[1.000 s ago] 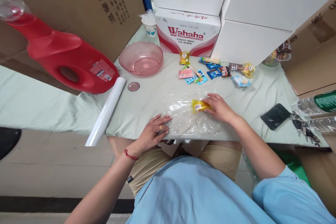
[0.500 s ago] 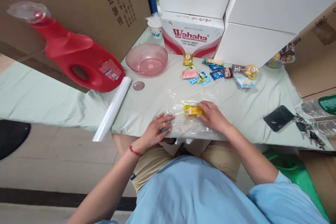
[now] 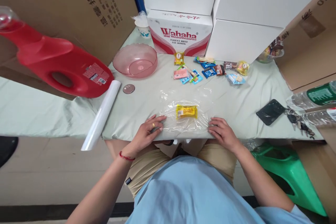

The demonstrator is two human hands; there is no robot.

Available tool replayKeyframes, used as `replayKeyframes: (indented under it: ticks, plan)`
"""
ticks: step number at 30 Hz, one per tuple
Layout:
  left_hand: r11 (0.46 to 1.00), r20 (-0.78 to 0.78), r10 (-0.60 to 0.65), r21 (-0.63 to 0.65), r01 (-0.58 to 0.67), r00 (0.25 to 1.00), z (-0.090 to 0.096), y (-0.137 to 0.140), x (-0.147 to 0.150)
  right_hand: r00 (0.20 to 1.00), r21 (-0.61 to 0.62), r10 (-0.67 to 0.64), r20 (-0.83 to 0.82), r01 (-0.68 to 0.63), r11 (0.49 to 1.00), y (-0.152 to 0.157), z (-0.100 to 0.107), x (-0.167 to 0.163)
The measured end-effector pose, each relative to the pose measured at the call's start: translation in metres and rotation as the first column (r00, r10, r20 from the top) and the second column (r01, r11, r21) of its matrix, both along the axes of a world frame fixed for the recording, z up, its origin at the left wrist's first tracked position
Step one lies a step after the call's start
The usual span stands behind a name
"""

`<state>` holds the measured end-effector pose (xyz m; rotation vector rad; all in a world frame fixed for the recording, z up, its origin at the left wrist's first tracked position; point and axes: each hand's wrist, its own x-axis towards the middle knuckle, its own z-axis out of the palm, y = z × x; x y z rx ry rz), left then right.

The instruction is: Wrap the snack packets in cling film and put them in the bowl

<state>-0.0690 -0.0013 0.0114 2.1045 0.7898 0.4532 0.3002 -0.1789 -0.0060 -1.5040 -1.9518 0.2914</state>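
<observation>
A yellow wrapped snack lies on a sheet of clear plastic film near the table's front edge. My left hand rests at the film's left edge, fingers stretched out over it. At the right edge of the film lies my right hand, its fingers extended and touching the sheet. Neither hand touches the snack. Farther back, several small packaged snacks in blue, brown and pink wrappers are scattered before the boxes.
Back left stands a pink bowl, with a round tin lid before it. A white film roll overhangs the front edge beside a red jug. At right lie a black wallet, keys and plastic bottles.
My right hand has let go of the yellow snack and moved right and toward me to the film's edge. My left hand stays at the left edge. The view has shifted slightly.
</observation>
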Motion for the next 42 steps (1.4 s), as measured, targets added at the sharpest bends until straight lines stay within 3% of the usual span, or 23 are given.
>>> replayKeyframes:
  ticks: [5, 9, 15, 19, 23, 25, 26, 28, 30, 31, 32, 34, 36, 37, 39, 42]
  plan:
    - [0.988, 0.012, 0.149, -0.033, -0.149, 0.989, 0.009, 0.008, 0.011, 0.997, -0.028, 0.043, -0.07, -0.046, 0.999, 0.04, 0.034, 0.013]
    - [0.955, -0.046, 0.294, -0.024, -0.296, 0.955, 0.009, 0.032, 0.031, 0.992, -0.142, -0.053, -0.111, 0.037, 0.989, 0.083, 0.049, 0.03]
    - [0.879, -0.218, 0.462, -0.015, -0.476, 0.86, 0.001, 0.069, 0.054, 0.955, -0.381, -0.272, -0.12, 0.209, 0.901, 0.13, 0.028, 0.044]
    - [0.865, -0.333, 0.489, 0.066, -0.498, 0.806, 0.004, 0.07, 0.056, 0.952, -0.411, -0.304, -0.039, 0.262, 0.873, 0.13, 0.018, 0.042]
    - [0.859, -0.31, 0.496, 0.04, -0.51, 0.811, 0.006, 0.063, 0.048, 0.956, -0.446, -0.292, -0.038, 0.246, 0.861, 0.121, 0.018, 0.046]
    - [0.798, -0.219, 0.6, 0.098, -0.595, 0.769, 0.007, 0.057, 0.041, 0.952, -0.445, -0.305, -0.022, 0.263, 0.856, 0.119, 0.024, 0.052]
    - [0.74, -0.137, 0.673, 0.154, -0.655, 0.727, 0.008, 0.053, 0.037, 0.947, -0.419, -0.32, 0.001, 0.291, 0.86, 0.118, 0.029, 0.054]
    - [0.572, 0.075, 0.788, 0.277, -0.772, 0.611, 0.012, 0.041, 0.03, 0.933, -0.307, -0.356, 0.057, 0.356, 0.883, 0.118, 0.041, 0.056]
    - [0.437, 0.291, 0.782, 0.374, -0.818, 0.551, 0.019, 0.022, 0.03, 0.935, -0.16, -0.347, 0.077, 0.355, 0.921, 0.118, 0.056, 0.05]
    - [0.42, 0.373, 0.726, 0.426, -0.802, 0.578, 0.023, 0.011, 0.033, 0.951, -0.097, -0.3, 0.069, 0.306, 0.947, 0.119, 0.062, 0.044]
    - [0.445, 0.421, 0.634, 0.487, -0.752, 0.648, 0.027, 0.0, 0.039, 0.974, -0.048, -0.22, 0.058, 0.223, 0.974, 0.121, 0.067, 0.035]
    - [0.575, 0.39, 0.394, 0.602, -0.554, 0.833, 0.033, -0.02, 0.058, 0.999, 0.0, 0.002, 0.049, -0.002, 1.0, 0.125, 0.07, 0.014]
    - [0.678, 0.295, 0.192, 0.65, -0.344, 0.936, 0.033, -0.032, 0.081, 0.976, -0.031, 0.207, 0.07, -0.206, 0.978, 0.13, 0.065, -0.008]
    - [0.71, 0.243, 0.164, 0.644, -0.286, 0.956, 0.03, -0.034, 0.093, 0.958, -0.068, 0.274, 0.087, -0.269, 0.961, 0.132, 0.061, -0.017]
    - [0.747, 0.135, 0.237, 0.608, -0.269, 0.962, 0.019, -0.032, 0.113, 0.932, -0.159, 0.342, 0.116, -0.323, 0.933, 0.135, 0.054, -0.026]
    - [0.799, -0.05, 0.365, 0.53, -0.285, 0.93, -0.003, -0.025, 0.126, 0.938, -0.245, 0.317, 0.138, -0.278, 0.929, 0.142, 0.05, -0.023]
